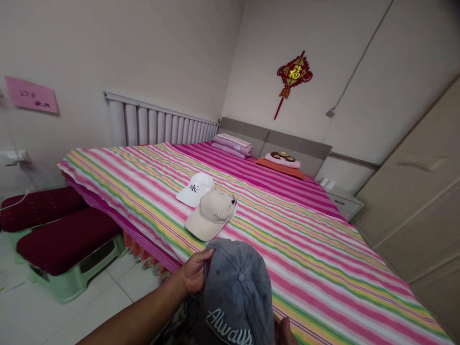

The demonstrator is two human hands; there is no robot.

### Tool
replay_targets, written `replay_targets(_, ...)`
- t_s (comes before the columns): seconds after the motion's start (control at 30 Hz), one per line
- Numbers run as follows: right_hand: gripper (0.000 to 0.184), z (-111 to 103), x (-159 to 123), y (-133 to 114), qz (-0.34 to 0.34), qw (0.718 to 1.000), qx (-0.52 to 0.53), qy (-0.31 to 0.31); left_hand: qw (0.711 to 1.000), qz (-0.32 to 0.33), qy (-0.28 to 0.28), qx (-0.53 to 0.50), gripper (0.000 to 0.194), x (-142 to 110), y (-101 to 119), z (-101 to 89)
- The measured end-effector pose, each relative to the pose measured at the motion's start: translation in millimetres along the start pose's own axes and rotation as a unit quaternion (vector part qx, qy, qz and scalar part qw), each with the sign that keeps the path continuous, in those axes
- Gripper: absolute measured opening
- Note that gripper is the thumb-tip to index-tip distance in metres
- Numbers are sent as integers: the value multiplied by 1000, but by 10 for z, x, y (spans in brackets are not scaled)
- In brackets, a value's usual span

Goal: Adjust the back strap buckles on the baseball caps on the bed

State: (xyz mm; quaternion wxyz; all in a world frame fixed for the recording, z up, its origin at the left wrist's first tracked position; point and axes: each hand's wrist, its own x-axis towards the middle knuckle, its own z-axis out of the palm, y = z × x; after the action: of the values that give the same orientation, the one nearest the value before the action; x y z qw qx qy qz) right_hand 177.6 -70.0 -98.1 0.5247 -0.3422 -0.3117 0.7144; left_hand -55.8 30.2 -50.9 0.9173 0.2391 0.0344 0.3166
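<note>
A grey denim cap [235, 292] with white lettering is held at the near edge of the bed. My left hand [192, 273] grips its left side, thumb on top of the fabric. My right hand [285, 331] shows only in part at the bottom edge, against the cap's right side; its fingers are hidden. Beyond the grey cap, a beige cap [211, 215] lies on the striped bedspread [305, 249]. A white cap [196, 189] with a black logo lies just past the beige one.
Folded purple bedding [233, 144] and a pink pillow [282, 160] lie by the headboard. Two dark red stools [61, 239] stand left of the bed. A white radiator [158, 123] lines the left wall. A wardrobe [420, 201] stands right, with a nightstand [341, 201] beside it.
</note>
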Motion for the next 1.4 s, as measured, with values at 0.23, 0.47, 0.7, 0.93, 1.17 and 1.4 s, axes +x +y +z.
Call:
replay_targets(0.23,36,322,146,-295,-2,997,72,-11,999,-8,-26,42,38,-78,79,9)
replay_targets(0.47,23,606,139,-550,-81,996,22,36,989,-12,-8,146,35,-177,187,175)
replay_targets(0.7,17,725,-17,-613,-33,999,-38,-21,974,-48,22,221,34,-203,211,409)
replay_targets(0.93,55,834,-47,-682,-7,990,-109,-94,951,-72,46,296,29,-176,204,612)
replay_targets(1.17,26,1163,-85,-738,-122,930,-345,-18,939,-62,71,330,25,-101,61,727)
replay_targets(1.4,24,1300,-198,-836,-286,781,-554,-20,943,-45,94,317,23,-50,-32,791)
